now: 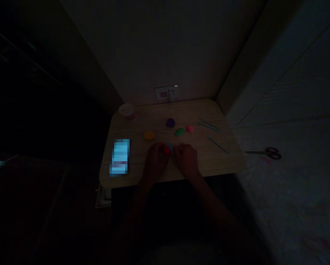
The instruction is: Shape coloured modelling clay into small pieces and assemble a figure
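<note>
The room is very dark. Both my hands rest on a small wooden table [209,162] near its front edge. My left hand [155,159] and my right hand [186,159] are curled toward each other around a small red lump of clay [167,149] with a bit of teal [169,144] just behind it. Both hands seem to pinch the lump between their fingertips. Beyond them lie a yellow lump [148,135], a purple one [170,123], a green one [178,131] and a pink one [190,129].
A lit phone [120,157] lies at the table's left. A small pale cup [127,111] stands at the back left. Thin teal sticks [210,125] lie at the right. Scissors [266,152] rest on the bed beside the table. A wall socket [166,93] sits behind.
</note>
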### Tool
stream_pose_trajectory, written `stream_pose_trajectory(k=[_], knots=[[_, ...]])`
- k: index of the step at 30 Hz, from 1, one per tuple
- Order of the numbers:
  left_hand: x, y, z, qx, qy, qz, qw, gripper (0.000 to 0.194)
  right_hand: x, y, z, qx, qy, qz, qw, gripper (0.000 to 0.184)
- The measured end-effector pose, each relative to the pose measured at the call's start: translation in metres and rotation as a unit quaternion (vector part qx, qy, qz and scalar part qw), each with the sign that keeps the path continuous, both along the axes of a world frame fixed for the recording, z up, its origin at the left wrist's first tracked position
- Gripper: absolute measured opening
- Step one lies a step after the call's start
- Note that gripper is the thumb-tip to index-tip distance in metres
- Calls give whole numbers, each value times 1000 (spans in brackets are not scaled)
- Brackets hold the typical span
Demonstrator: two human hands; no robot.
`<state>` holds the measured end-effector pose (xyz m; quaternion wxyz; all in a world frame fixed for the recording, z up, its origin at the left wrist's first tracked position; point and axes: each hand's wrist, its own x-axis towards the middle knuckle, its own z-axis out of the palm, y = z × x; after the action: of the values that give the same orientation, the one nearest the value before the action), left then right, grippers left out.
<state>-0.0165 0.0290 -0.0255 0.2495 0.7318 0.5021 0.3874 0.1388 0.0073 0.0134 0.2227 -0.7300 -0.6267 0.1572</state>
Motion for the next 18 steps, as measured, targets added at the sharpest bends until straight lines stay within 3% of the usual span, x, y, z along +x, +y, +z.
stream_pose_trajectory(k=[8, 14, 18], knots=[[0, 0, -1, -13, -6, 1, 1000, 34, -5, 2, -2, -19, -54, 17, 998, 36], [0, -1, 5, -9, -24, 17, 1000, 28, 9, 6, -6, 18, 6, 27, 999, 40], [-1, -2, 7, -14, -69, 27, 997, 23, 10, -2, -8, 36, 4, 28, 999, 30]])
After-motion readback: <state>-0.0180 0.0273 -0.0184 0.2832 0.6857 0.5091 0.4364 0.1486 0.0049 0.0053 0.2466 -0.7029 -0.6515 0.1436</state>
